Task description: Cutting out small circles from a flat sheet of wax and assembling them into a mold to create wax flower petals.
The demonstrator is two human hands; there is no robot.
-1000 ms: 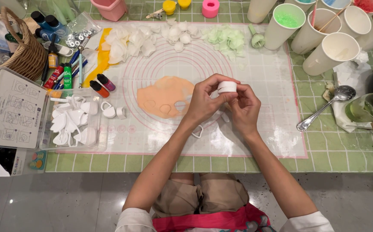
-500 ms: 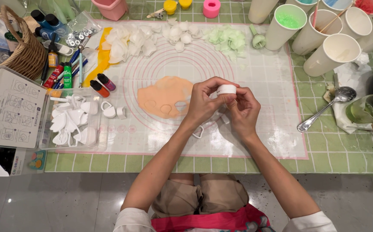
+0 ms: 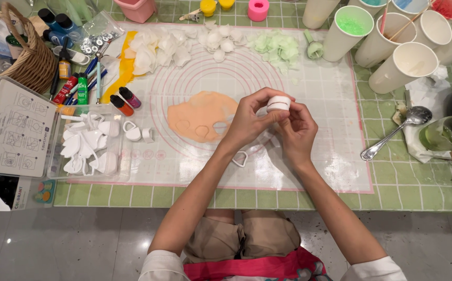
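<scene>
Both hands meet above the middle of the translucent baking mat (image 3: pixel 335 130). The left hand (image 3: pixel 249 122) is clenched around a small white round cutter (image 3: pixel 278 103), thumb and fingers on its rim. The right hand (image 3: pixel 298 130) pinches at the cutter's underside; what its fingertips hold is hidden.

To do this step well, keep the cutter level and steady in the left grip, and work the cut piece free with light fingertip pressure so the edge does not deform.

On the mat, a rolled orange sheet of paste (image 3: pixel 201 115) with 3 cut-outs lies just left of the hands. A white heart-shaped cutter (image 3: pixel 240 158) lies below them. White petals (image 3: pixel 156 48) and pale green petals (image 3: pixel 277 48) line the far edge. The surface is covered by a green checked cloth (image 3: pixel 408 187). It also carries paper cups (image 3: pixel 403 65), a spoon (image 3: pixel 395 132), a clear box of white cutters (image 3: pixel 88 145) and a wicker basket (image 3: pixel 13 57).
</scene>
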